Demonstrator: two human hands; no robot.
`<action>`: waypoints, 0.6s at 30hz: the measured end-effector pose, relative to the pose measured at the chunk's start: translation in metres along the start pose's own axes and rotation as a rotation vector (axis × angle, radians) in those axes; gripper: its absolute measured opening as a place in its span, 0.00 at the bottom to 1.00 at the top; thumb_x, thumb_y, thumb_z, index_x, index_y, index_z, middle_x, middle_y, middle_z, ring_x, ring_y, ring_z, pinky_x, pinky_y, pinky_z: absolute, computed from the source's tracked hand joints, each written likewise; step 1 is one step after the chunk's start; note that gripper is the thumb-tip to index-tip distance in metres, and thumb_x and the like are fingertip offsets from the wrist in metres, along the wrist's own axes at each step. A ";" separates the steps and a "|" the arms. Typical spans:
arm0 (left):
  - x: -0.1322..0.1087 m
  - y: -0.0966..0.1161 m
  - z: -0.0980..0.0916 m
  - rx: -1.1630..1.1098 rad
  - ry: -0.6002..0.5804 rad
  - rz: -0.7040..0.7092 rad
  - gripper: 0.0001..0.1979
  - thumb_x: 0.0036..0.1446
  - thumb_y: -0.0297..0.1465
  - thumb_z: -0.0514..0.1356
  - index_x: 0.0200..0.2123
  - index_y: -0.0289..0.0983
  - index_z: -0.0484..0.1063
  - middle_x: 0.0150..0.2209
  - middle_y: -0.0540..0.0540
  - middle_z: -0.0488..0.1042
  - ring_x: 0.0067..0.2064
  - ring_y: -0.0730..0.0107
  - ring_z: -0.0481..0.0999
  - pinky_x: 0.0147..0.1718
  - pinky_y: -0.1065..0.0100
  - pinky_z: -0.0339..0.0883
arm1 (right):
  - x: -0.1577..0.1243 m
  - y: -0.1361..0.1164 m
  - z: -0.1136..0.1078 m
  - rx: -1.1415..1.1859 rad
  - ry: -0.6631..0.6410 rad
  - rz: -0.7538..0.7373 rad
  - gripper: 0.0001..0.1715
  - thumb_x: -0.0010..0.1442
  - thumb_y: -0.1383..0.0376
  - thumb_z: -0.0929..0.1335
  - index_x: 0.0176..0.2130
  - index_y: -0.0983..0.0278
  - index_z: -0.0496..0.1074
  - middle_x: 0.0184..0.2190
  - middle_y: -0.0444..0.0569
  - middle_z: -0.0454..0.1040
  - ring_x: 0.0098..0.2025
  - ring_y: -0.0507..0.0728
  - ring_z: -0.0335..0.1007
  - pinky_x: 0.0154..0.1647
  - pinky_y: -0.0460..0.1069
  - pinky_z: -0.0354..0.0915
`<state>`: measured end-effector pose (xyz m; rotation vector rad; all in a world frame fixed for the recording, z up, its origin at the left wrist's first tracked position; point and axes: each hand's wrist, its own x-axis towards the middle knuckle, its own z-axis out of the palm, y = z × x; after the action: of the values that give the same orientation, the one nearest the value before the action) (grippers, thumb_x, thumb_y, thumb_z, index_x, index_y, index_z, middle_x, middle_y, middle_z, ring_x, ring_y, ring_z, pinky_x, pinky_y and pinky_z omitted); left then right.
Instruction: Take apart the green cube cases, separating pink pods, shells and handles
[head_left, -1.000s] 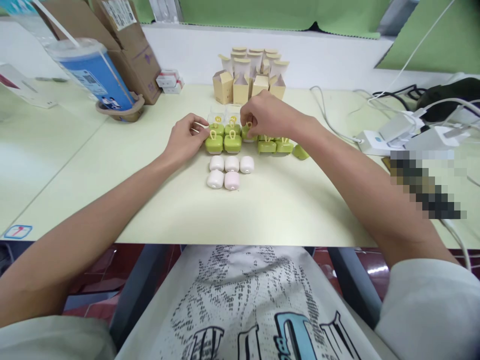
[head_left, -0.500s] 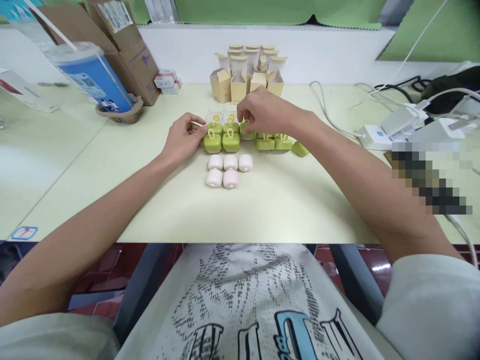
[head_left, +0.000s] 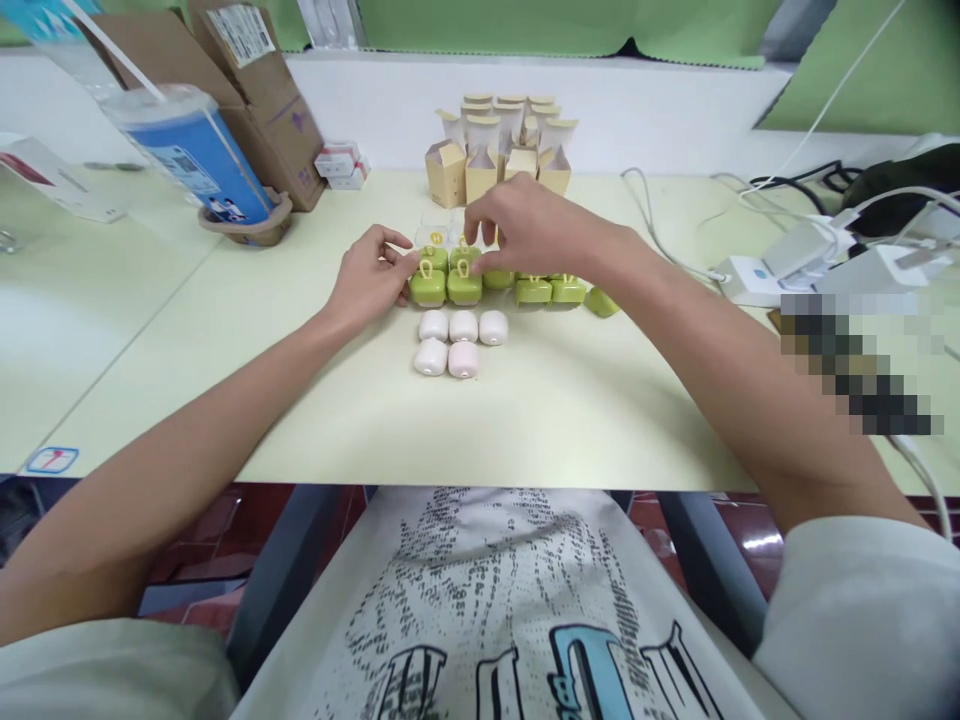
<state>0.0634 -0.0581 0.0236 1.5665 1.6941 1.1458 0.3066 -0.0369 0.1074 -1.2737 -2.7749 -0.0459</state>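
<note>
Small rounded green cases with yellow loops stand in close rows; the front-left green case point(head_left: 428, 289) sits by my left hand point(head_left: 373, 268). That hand's fingers are loosely apart, and their tips rest at the left side of the group. My right hand point(head_left: 516, 228) is over the middle of the rows, thumb and fingers apart near the loop of another green case point(head_left: 464, 290). It hides part of the back row. Clear containers with yellow round labels point(head_left: 436, 230) stand just behind. Several white cases point(head_left: 430, 357) and a pink case point(head_left: 463, 360) lie in front.
Open cardboard boxes point(head_left: 480, 172) stand by the wall. At left are a blue cup point(head_left: 201, 165), a large brown carton point(head_left: 281, 135) and small white boxes point(head_left: 342, 165). A power strip point(head_left: 754, 282) with cables lies at right. A separate green piece point(head_left: 602, 302) lies beside my right forearm.
My right hand has shifted left, from the third green case to near the second column's loop, and its thumb and fingers have parted. My left hand stays beside the group.
</note>
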 end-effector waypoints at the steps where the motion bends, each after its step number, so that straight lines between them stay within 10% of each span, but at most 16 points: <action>1: -0.001 0.000 0.000 0.008 -0.003 -0.002 0.07 0.77 0.23 0.67 0.50 0.39 0.74 0.36 0.54 0.74 0.28 0.74 0.77 0.27 0.67 0.74 | -0.001 -0.005 -0.001 -0.037 0.011 0.008 0.18 0.73 0.58 0.76 0.61 0.54 0.83 0.64 0.59 0.83 0.65 0.73 0.79 0.61 0.64 0.74; 5: -0.001 -0.003 0.001 0.018 -0.004 -0.001 0.08 0.77 0.25 0.68 0.50 0.42 0.73 0.38 0.54 0.74 0.28 0.74 0.76 0.28 0.69 0.72 | -0.004 -0.015 -0.002 -0.091 0.038 0.073 0.16 0.73 0.60 0.73 0.58 0.54 0.84 0.68 0.63 0.78 0.65 0.76 0.79 0.59 0.65 0.73; 10: 0.002 -0.008 0.002 0.014 0.001 0.022 0.06 0.76 0.29 0.68 0.50 0.42 0.74 0.40 0.51 0.77 0.29 0.72 0.76 0.30 0.66 0.73 | -0.003 -0.002 -0.001 -0.007 -0.018 0.046 0.03 0.74 0.58 0.76 0.45 0.54 0.84 0.44 0.59 0.84 0.58 0.76 0.82 0.52 0.65 0.73; 18: 0.006 -0.018 0.001 -0.046 -0.006 0.087 0.08 0.71 0.33 0.72 0.47 0.43 0.75 0.39 0.49 0.78 0.29 0.70 0.78 0.26 0.68 0.71 | -0.004 -0.009 0.002 -0.075 -0.158 0.081 0.14 0.59 0.66 0.84 0.39 0.57 0.80 0.44 0.56 0.83 0.56 0.76 0.83 0.50 0.62 0.71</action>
<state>0.0544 -0.0515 0.0085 1.6273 1.5983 1.2140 0.3022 -0.0457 0.1051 -1.4668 -2.8740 -0.0459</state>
